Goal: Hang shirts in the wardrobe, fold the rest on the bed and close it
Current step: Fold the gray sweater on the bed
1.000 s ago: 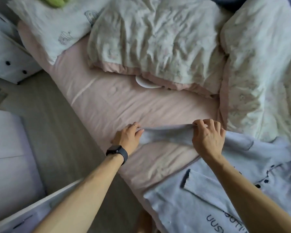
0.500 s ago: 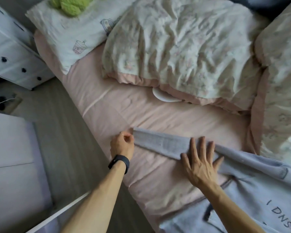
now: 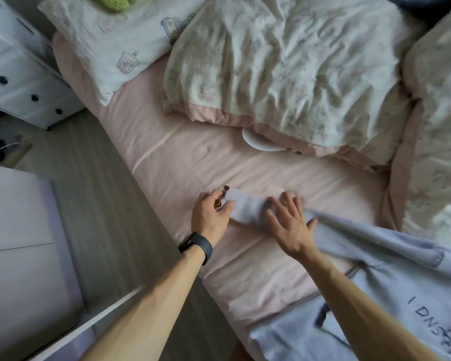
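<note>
Stretching out from the cardigan [image 3: 401,246], whose body lies below and to the right of the right hand [image 3: 289,225], the sleeve [image 3: 245,212] lies flat on the bed [image 3: 245,165]. Its long axis runs leftward and slightly away, ending at the left hand [image 3: 211,214], which pinches the sleeve's end. The right hand presses mid-sleeve, fingers spread flat. Folding the end back probably falls to the nearer left hand. Beyond both hands a crumpled duvet [image 3: 284,74] covers a white disc [image 3: 255,143], well apart; nothing seems to stand in the way.
</note>
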A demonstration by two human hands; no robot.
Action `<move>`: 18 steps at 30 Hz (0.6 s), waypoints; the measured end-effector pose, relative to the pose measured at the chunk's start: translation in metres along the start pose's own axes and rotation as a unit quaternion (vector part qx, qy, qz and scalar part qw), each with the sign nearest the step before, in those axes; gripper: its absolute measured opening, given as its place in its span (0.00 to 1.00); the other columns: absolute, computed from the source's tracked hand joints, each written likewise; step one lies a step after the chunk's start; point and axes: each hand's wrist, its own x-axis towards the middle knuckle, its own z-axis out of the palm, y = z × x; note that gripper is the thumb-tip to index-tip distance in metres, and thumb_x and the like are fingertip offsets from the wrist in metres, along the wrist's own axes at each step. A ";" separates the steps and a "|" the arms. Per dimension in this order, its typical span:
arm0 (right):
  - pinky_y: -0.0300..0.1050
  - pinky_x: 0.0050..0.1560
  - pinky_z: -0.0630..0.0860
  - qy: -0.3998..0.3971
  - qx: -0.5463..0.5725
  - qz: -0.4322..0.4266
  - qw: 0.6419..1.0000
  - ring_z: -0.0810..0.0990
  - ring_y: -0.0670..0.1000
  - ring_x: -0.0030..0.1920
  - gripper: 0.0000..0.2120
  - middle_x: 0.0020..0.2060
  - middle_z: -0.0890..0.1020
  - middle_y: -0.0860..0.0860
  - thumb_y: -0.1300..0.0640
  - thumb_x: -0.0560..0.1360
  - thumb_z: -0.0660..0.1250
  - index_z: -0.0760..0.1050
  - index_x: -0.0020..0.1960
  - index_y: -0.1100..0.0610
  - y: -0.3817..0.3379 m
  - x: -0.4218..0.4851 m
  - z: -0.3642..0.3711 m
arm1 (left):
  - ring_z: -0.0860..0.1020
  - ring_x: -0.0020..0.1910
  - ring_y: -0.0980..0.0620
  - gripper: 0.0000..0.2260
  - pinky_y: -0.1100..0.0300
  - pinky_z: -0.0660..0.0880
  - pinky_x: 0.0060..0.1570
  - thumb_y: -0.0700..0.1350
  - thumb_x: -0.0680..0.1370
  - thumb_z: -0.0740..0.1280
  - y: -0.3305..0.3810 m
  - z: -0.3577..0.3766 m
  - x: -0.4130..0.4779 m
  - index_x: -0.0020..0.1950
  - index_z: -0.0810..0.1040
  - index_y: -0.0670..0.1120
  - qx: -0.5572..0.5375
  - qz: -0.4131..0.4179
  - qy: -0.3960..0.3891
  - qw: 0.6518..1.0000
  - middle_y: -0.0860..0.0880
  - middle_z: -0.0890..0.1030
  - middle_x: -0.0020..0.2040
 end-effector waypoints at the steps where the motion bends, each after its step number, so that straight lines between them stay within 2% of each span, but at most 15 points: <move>1: 0.65 0.75 0.58 0.059 0.117 0.042 0.991 0.60 0.54 0.78 0.30 0.77 0.66 0.49 0.33 0.79 0.56 0.72 0.72 0.50 -0.007 -0.009 -0.013 | 0.76 0.44 0.56 0.07 0.69 0.69 0.46 0.45 0.73 0.74 0.013 0.001 -0.014 0.51 0.83 0.48 -0.030 0.036 0.003 0.999 0.57 0.75 0.44; 2: 0.61 0.70 0.69 0.106 0.237 0.091 0.961 0.72 0.57 0.70 0.34 0.67 0.77 0.54 0.29 0.76 0.57 0.78 0.64 0.56 -0.013 -0.020 -0.025 | 0.78 0.46 0.59 0.08 0.72 0.70 0.48 0.46 0.72 0.76 0.026 0.002 -0.030 0.50 0.84 0.51 -0.055 0.066 -0.015 0.996 0.59 0.78 0.46; 3: 0.59 0.61 0.76 0.111 0.353 0.146 0.918 0.80 0.57 0.61 0.38 0.58 0.83 0.56 0.26 0.73 0.58 0.80 0.59 0.58 -0.016 -0.035 -0.039 | 0.79 0.47 0.63 0.07 0.73 0.72 0.49 0.48 0.72 0.76 0.039 0.004 -0.047 0.49 0.85 0.53 -0.075 0.092 -0.052 0.992 0.61 0.81 0.46; 5: 0.52 0.49 0.80 0.013 0.528 0.226 0.818 0.85 0.53 0.49 0.36 0.49 0.86 0.52 0.24 0.71 0.61 0.83 0.54 0.56 -0.006 -0.067 -0.065 | 0.80 0.46 0.66 0.07 0.72 0.73 0.48 0.49 0.70 0.76 0.062 0.012 -0.083 0.47 0.85 0.55 -0.083 0.136 -0.142 0.977 0.64 0.83 0.45; 6: 0.49 0.47 0.80 -0.028 0.566 0.238 0.789 0.85 0.52 0.46 0.33 0.46 0.86 0.52 0.26 0.71 0.64 0.85 0.52 0.55 0.006 -0.094 -0.081 | 0.80 0.45 0.65 0.08 0.72 0.74 0.47 0.48 0.69 0.76 0.078 0.020 -0.108 0.47 0.85 0.55 -0.064 0.158 -0.190 0.967 0.62 0.84 0.43; 8: 0.48 0.47 0.81 -0.066 0.594 0.217 0.772 0.86 0.53 0.45 0.19 0.46 0.86 0.57 0.40 0.76 0.68 0.85 0.48 0.57 0.026 -0.128 -0.092 | 0.78 0.44 0.61 0.10 0.72 0.71 0.45 0.47 0.68 0.76 0.093 0.038 -0.141 0.47 0.84 0.58 -0.005 0.189 -0.239 0.952 0.57 0.82 0.41; 9: 0.47 0.44 0.81 -0.041 0.595 0.217 0.773 0.86 0.53 0.43 0.11 0.45 0.85 0.59 0.51 0.77 0.69 0.85 0.46 0.57 0.042 -0.149 -0.097 | 0.78 0.45 0.60 0.11 0.72 0.71 0.46 0.48 0.68 0.75 0.104 0.049 -0.161 0.48 0.82 0.59 0.025 0.211 -0.255 0.944 0.57 0.80 0.41; 10: 0.45 0.40 0.82 -0.007 0.582 0.229 0.780 0.86 0.52 0.40 0.07 0.42 0.85 0.59 0.60 0.76 0.69 0.85 0.42 0.56 0.057 -0.169 -0.101 | 0.78 0.45 0.59 0.11 0.70 0.72 0.47 0.51 0.68 0.74 0.110 0.059 -0.178 0.49 0.81 0.60 0.045 0.228 -0.266 0.935 0.57 0.79 0.41; 11: 0.44 0.38 0.81 0.022 0.572 0.242 0.783 0.85 0.51 0.38 0.11 0.39 0.84 0.57 0.66 0.74 0.67 0.84 0.38 0.55 0.071 -0.184 -0.100 | 0.77 0.46 0.59 0.12 0.67 0.73 0.49 0.53 0.68 0.72 0.114 0.066 -0.192 0.50 0.80 0.60 0.058 0.239 -0.281 0.927 0.57 0.80 0.42; 13: 0.45 0.39 0.79 0.090 0.601 0.275 0.745 0.83 0.52 0.36 0.14 0.35 0.81 0.55 0.68 0.71 0.65 0.81 0.34 0.54 0.111 -0.225 -0.097 | 0.76 0.49 0.58 0.12 0.62 0.73 0.52 0.53 0.68 0.67 0.120 0.087 -0.227 0.51 0.78 0.58 0.073 0.274 -0.308 0.908 0.57 0.81 0.46; 15: 0.46 0.36 0.75 0.152 0.611 0.308 0.713 0.79 0.53 0.35 0.13 0.35 0.78 0.55 0.68 0.71 0.64 0.79 0.34 0.54 0.145 -0.269 -0.085 | 0.75 0.53 0.55 0.14 0.57 0.72 0.57 0.49 0.68 0.65 0.116 0.107 -0.259 0.54 0.79 0.55 0.080 0.284 -0.304 0.906 0.56 0.80 0.51; 16: 0.44 0.32 0.71 0.162 0.598 0.321 0.716 0.75 0.52 0.32 0.14 0.34 0.76 0.55 0.67 0.71 0.63 0.79 0.33 0.54 0.156 -0.283 -0.074 | 0.74 0.58 0.52 0.17 0.55 0.71 0.61 0.47 0.70 0.66 0.108 0.113 -0.262 0.58 0.79 0.52 0.096 0.275 -0.295 0.910 0.53 0.78 0.57; 18: 0.42 0.27 0.66 0.183 0.582 0.351 0.711 0.72 0.53 0.29 0.13 0.32 0.76 0.55 0.67 0.72 0.63 0.80 0.34 0.55 0.179 -0.325 -0.045 | 0.67 0.70 0.48 0.23 0.52 0.64 0.71 0.48 0.75 0.66 0.093 0.130 -0.278 0.71 0.72 0.52 0.223 0.277 -0.310 0.882 0.50 0.69 0.71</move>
